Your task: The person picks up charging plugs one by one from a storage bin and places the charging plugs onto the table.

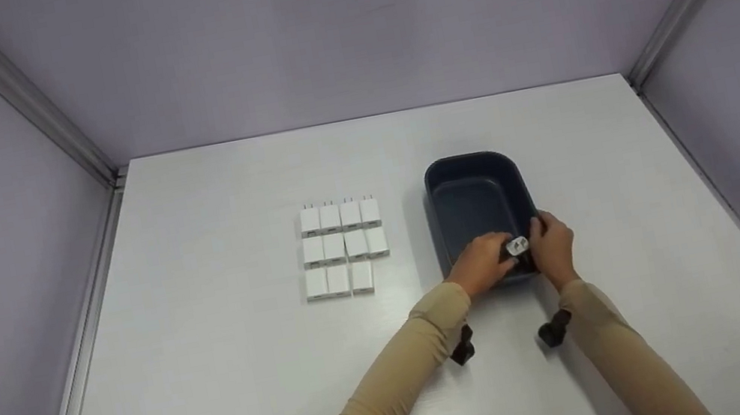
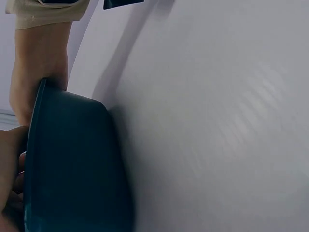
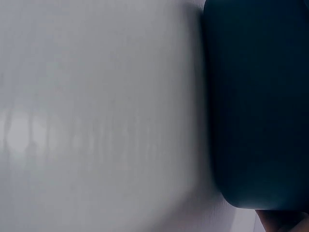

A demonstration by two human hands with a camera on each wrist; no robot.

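A white plug-in charger [image 1: 518, 246] is pinched in my left hand [image 1: 483, 264], over the near right part of a dark blue bin [image 1: 471, 209]. The charger's pronged end faces my right hand [image 1: 554, 247], which grips the bin's right rim close to the near corner. In the left wrist view the bin's outer wall [image 2: 77, 164] fills the lower left, with the right hand [image 2: 41, 63] at its rim. Part of the left hand [image 2: 7, 159] shows at the frame's edge. The right wrist view has the bin's outer wall [image 3: 260, 106] at right; the right hand's fingers are hidden there.
Several white chargers [image 1: 334, 248] lie in tidy rows left of the bin, the nearest row shorter than the others. The white table [image 1: 234, 383] is bounded by pale panels [image 1: 339, 30] at the back and sides.
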